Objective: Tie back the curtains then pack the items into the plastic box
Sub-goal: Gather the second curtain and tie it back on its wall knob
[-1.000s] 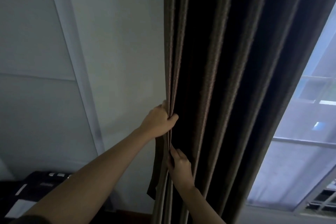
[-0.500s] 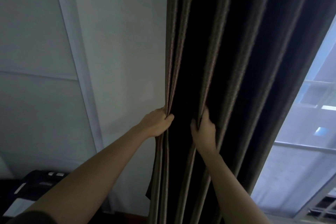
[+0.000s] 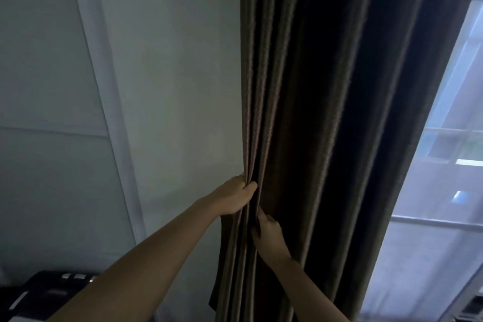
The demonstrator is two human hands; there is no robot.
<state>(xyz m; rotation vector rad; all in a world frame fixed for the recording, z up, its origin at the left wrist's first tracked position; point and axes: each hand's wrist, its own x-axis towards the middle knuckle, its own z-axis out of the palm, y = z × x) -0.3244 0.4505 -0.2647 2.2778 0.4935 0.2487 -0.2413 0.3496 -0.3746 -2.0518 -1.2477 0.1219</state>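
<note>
A dark brown pleated curtain [image 3: 313, 112] hangs from top to bottom through the middle of the view, bunched into folds. My left hand [image 3: 234, 197] grips its left edge, fingers and thumb curled round several gathered pleats. Just below and to the right, my right hand [image 3: 269, 235] pinches a fold close to the same edge. No tie-back and no plastic box are in view.
A pale wall [image 3: 156, 86] with a vertical trim strip [image 3: 104, 112] lies left of the curtain. A window [image 3: 439, 191] shows daylight on the right. A dark object with silver buttons [image 3: 52, 287] sits at the bottom left.
My right hand has come back left and down from a fold further right, bringing fabric toward the left edge. My left hand has kept its grip in about the same place.
</note>
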